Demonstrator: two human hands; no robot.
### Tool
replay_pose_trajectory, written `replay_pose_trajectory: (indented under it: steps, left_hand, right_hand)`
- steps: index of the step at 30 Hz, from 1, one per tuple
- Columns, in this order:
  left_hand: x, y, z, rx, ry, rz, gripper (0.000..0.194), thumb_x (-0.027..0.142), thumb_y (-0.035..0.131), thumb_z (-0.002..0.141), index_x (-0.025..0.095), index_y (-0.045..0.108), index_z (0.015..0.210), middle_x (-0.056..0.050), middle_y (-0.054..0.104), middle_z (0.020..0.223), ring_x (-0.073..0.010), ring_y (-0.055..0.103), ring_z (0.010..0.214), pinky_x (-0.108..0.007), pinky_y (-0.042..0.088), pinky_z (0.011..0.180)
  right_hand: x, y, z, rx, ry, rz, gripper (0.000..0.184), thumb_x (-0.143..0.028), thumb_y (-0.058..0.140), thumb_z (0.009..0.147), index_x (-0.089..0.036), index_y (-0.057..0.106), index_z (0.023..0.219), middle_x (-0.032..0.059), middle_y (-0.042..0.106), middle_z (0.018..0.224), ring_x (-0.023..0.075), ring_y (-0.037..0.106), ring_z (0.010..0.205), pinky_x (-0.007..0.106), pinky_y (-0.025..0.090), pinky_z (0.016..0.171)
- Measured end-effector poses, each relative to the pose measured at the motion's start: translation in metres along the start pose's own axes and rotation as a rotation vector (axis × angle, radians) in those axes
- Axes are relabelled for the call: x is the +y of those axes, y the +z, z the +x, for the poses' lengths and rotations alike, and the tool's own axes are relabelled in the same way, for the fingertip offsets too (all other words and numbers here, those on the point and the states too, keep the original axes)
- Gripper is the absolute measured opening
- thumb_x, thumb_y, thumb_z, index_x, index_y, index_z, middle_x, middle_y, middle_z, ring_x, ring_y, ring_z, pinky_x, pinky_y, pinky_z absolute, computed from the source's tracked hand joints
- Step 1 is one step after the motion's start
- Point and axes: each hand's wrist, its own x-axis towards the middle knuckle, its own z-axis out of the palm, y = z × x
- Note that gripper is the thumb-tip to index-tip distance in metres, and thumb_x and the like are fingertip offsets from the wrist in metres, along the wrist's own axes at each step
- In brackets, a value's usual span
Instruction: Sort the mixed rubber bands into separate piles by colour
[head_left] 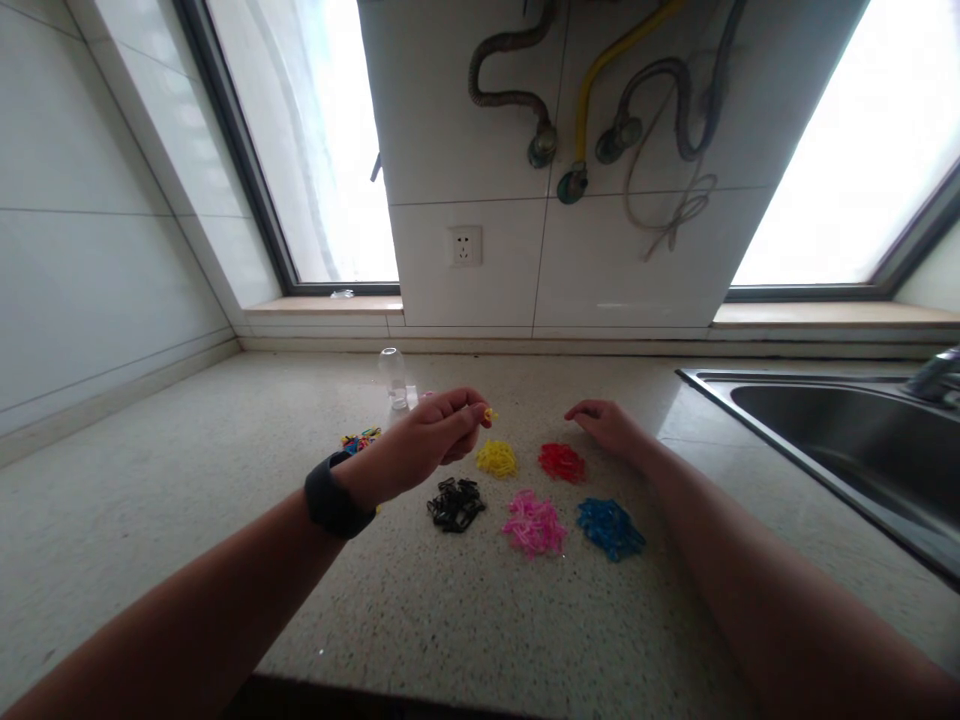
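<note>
My left hand point(431, 440), with a black band on its wrist, hovers above the counter and pinches a small yellow piece point(490, 413) between its fingertips, just above the yellow pile point(496, 458). My right hand point(607, 425) rests on the counter with fingers curled down, right behind the red pile point(562, 462). Nearer to me lie a black pile point(454, 503), a pink pile point(533, 523) and a blue pile point(610, 527). A mixed-colour heap point(361, 439) shows partly behind my left wrist.
A small clear glass jar point(393, 378) stands on the speckled counter point(225, 480) behind my left hand. A steel sink point(840, 440) fills the right side. The tiled wall ahead carries a socket point(465, 245) and hoses point(600, 100).
</note>
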Motion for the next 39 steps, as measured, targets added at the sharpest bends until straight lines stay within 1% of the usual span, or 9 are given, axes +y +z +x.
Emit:
replay_pose_trajectory:
  steps: [6,13,16,20,24,28,31,35,39]
  left_hand:
    - [0.000,0.000,0.000,0.021,-0.010,0.053,0.021,0.037,0.053,0.094,0.017,0.052,0.088,0.007,0.034,0.058,-0.0062,0.024,0.047,-0.020,0.021,0.043]
    - [-0.006,-0.005,0.000,0.054,-0.019,0.173,0.024,0.038,0.055,0.093,0.015,0.058,0.092,0.006,0.037,0.060,-0.0066,0.028,0.050,-0.020,0.024,0.045]
    - [-0.007,-0.005,0.000,0.075,-0.020,0.239,0.025,0.040,0.056,0.093,0.015,0.061,0.094,0.005,0.041,0.063,-0.0070,0.030,0.052,-0.020,0.025,0.047]
    - [-0.011,-0.006,0.000,0.122,-0.037,0.382,0.030,0.045,0.057,0.092,0.016,0.063,0.100,0.002,0.050,0.068,-0.0079,0.033,0.055,-0.021,0.026,0.048]
    - [-0.029,-0.017,0.005,0.150,-0.057,0.512,0.032,0.045,0.059,0.090,0.015,0.066,0.099,0.000,0.055,0.073,-0.0088,0.038,0.059,-0.022,0.028,0.050]
    - [-0.057,-0.028,0.011,0.193,-0.084,0.633,0.032,0.043,0.060,0.089,0.013,0.069,0.095,0.002,0.049,0.064,-0.0096,0.037,0.057,-0.024,0.026,0.050]
    - [-0.072,-0.028,0.013,0.220,-0.085,0.723,0.033,0.043,0.060,0.088,0.013,0.071,0.095,0.002,0.049,0.061,-0.0100,0.039,0.055,-0.024,0.026,0.050]
    - [-0.080,-0.026,0.014,0.249,-0.070,0.833,0.032,0.041,0.059,0.089,0.014,0.073,0.095,-0.001,0.058,0.064,-0.0115,0.046,0.057,-0.025,0.031,0.052]
    - [-0.084,-0.030,0.013,0.268,-0.059,0.907,0.030,0.038,0.057,0.090,0.015,0.074,0.095,-0.003,0.065,0.069,-0.0140,0.054,0.061,-0.026,0.035,0.056]
  right_hand:
    - [-0.001,0.000,-0.001,-0.006,0.016,-0.005,0.035,-0.035,0.051,0.080,-0.017,0.078,0.094,-0.0019,0.055,0.053,0.0129,0.044,0.050,0.026,0.031,0.052]
    - [0.002,0.002,0.001,-0.001,0.011,0.019,0.035,-0.034,0.051,0.079,-0.016,0.078,0.093,-0.0019,0.054,0.053,0.0123,0.042,0.050,0.026,0.031,0.051]
    - [0.003,0.002,0.002,-0.012,0.009,0.030,0.037,-0.034,0.050,0.079,-0.014,0.077,0.095,-0.0018,0.054,0.054,0.0121,0.041,0.049,0.026,0.030,0.051]
    - [0.005,0.003,0.002,-0.001,-0.001,0.013,0.036,-0.034,0.051,0.079,-0.015,0.078,0.094,-0.0008,0.058,0.057,0.0124,0.043,0.051,0.026,0.031,0.052]
    - [0.002,0.001,0.002,0.001,0.012,-0.005,0.036,-0.033,0.050,0.079,-0.015,0.078,0.094,-0.0010,0.056,0.055,0.0129,0.043,0.051,0.026,0.031,0.053]
    - [-0.003,-0.001,0.001,0.002,0.015,-0.017,0.036,-0.033,0.051,0.078,-0.015,0.078,0.093,-0.0008,0.057,0.056,0.0134,0.044,0.052,0.027,0.032,0.053]
    - [-0.004,-0.002,0.001,0.015,0.020,-0.016,0.036,-0.033,0.051,0.078,-0.016,0.078,0.092,-0.0011,0.056,0.054,0.0135,0.043,0.051,0.027,0.032,0.053]
    - [-0.005,-0.002,0.003,0.050,0.031,0.015,0.031,-0.030,0.054,0.077,-0.017,0.079,0.088,0.0008,0.060,0.056,0.0149,0.047,0.055,0.027,0.035,0.055]
    - [-0.007,-0.003,0.003,0.051,0.015,0.024,0.029,-0.029,0.054,0.077,-0.018,0.079,0.087,0.0016,0.064,0.061,0.0156,0.051,0.059,0.026,0.038,0.058]
